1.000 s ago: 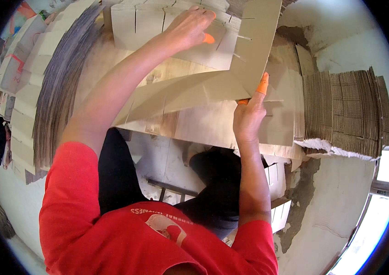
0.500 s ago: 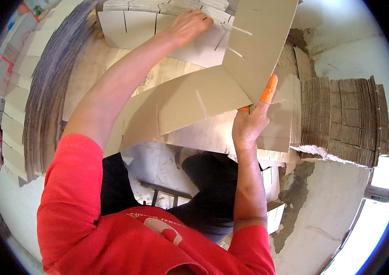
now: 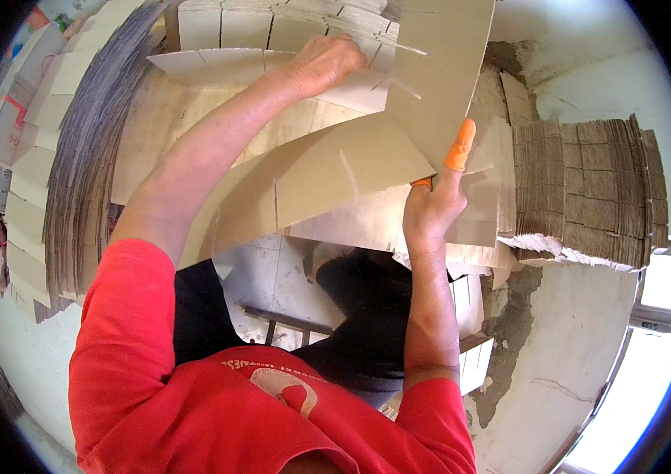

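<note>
My right hand (image 3: 434,212), with orange rubber covers on its thumb and a finger, grips slotted cardboard strips where they meet. One cardboard strip (image 3: 304,182) slants toward my left forearm; another broad strip (image 3: 439,75) runs up and away. Farther off, my left hand (image 3: 327,65) is closed at the edge of a slotted cardboard sheet (image 3: 221,65), its fingertips partly hidden. That sheet leans toward me, in front of a stack of similar slotted sheets (image 3: 244,30).
A wooden work surface (image 3: 169,110) lies under the cardboard. Tall cardboard stacks stand at the left (image 3: 98,134) and the right (image 3: 588,189). A plastic container (image 3: 15,103) sits at the far left. Below the surface are my legs and a low metal frame (image 3: 288,320).
My left hand has come slightly toward me, and a slotted sheet now tilts away from the far stack with it. My right hand keeps its grip on the strips, almost unmoved.
</note>
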`<act>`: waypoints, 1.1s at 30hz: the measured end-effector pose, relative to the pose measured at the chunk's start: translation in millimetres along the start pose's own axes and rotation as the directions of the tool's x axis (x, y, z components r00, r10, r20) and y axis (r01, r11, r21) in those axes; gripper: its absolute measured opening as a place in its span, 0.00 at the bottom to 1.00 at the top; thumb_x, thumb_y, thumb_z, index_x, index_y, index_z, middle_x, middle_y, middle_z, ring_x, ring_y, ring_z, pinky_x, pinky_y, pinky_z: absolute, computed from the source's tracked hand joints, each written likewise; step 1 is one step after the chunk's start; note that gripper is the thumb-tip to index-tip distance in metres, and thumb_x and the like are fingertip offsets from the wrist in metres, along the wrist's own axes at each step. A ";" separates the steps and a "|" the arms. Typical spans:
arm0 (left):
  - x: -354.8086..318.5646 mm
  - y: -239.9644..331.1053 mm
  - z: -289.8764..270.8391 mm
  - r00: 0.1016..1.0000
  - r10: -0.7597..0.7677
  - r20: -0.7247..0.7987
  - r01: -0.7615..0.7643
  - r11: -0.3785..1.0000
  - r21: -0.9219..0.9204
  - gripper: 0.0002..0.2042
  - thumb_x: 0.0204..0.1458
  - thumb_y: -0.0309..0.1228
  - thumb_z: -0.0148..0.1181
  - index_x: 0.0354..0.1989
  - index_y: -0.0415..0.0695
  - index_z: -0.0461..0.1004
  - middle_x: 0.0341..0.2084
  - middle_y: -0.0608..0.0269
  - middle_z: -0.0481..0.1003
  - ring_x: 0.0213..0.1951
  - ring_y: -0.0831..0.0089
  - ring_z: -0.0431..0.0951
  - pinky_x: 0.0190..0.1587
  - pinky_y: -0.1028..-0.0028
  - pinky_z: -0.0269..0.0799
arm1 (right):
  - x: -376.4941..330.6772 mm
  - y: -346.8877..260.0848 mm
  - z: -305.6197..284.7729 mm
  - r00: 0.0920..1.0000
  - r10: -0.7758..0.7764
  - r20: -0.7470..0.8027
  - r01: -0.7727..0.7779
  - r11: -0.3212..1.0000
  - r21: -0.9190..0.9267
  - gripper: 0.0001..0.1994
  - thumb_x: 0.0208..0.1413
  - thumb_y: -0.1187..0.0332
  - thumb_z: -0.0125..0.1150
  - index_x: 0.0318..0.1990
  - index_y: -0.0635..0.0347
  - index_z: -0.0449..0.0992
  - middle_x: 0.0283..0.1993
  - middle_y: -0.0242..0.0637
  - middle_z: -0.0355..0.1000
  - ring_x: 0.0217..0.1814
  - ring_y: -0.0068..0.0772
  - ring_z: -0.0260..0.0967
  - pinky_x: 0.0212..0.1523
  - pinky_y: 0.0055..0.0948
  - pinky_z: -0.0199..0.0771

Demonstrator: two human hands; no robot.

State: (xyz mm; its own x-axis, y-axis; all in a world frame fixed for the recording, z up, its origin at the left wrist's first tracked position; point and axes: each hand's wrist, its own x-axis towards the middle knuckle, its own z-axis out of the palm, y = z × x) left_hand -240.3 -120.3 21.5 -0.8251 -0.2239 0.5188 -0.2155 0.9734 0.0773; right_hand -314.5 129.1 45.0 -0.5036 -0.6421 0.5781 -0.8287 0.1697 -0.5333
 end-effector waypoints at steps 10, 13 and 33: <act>-6.4 31.1 -8.0 0.988 0.013 -0.156 -0.044 0.979 -0.200 0.04 0.40 0.19 0.56 0.23 0.42 0.72 0.22 0.60 0.72 0.34 0.61 0.74 0.30 0.63 0.71 | -3.9 8.4 1.8 0.990 0.081 0.117 -0.080 0.997 -0.015 0.45 0.46 0.88 0.49 0.70 0.42 0.41 0.46 0.47 0.73 0.37 0.37 0.74 0.38 0.31 0.76; -6.7 49.4 -22.5 0.986 0.029 -0.163 -0.070 0.965 -0.254 0.03 0.40 0.19 0.55 0.23 0.41 0.71 0.22 0.59 0.71 0.33 0.60 0.73 0.30 0.63 0.69 | -5.8 22.2 6.8 0.975 0.095 0.203 -0.083 0.994 -0.069 0.46 0.45 0.88 0.48 0.70 0.40 0.39 0.45 0.50 0.72 0.34 0.46 0.74 0.34 0.38 0.76; 32.0 -37.1 10.7 0.971 -0.225 0.080 0.204 0.956 0.212 0.20 0.44 0.29 0.63 0.46 0.38 0.67 0.44 0.55 0.71 0.52 0.62 0.67 0.49 0.62 0.65 | -10.2 15.9 17.0 0.994 -0.085 0.062 0.085 0.996 0.001 0.46 0.38 0.93 0.42 0.70 0.51 0.43 0.64 0.51 0.58 0.47 0.45 0.73 0.39 0.24 0.74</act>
State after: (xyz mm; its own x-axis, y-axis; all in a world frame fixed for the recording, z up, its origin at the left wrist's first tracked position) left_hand -264.4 -164.1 26.1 -0.7944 -0.4405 0.4183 -0.4852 0.8744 -0.0006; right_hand -318.3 125.7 20.1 -0.4152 -0.6993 0.5819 -0.8682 0.1134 -0.4831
